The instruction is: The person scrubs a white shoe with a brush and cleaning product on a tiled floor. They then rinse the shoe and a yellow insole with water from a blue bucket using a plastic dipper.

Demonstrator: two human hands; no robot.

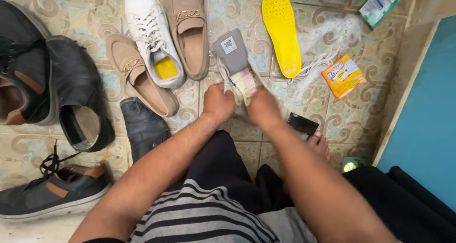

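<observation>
Patterned tile floor (351,119) under everything. At far left, big black shoes (52,81), one lying open toward the camera, and below them a dark sneaker (52,190) with loose laces. Top centre: white sneaker (152,34) between two tan loafers (187,29), with a dark insole (142,124) just below the left loafer. Further right, yellow insole (281,29) lying flat, white laces (327,53) in foam beside it, then an orange packet (343,76).

In the middle, above the striped lap, grey insole (231,50) standing up from the hands, upper end pointing away. Left hand (217,103) closed on its lower left edge. Right hand (262,107) closed on a pale sponge (244,84), pressed against the lower part of the insole. Small black brush (302,124) just right of the right wrist.
</observation>
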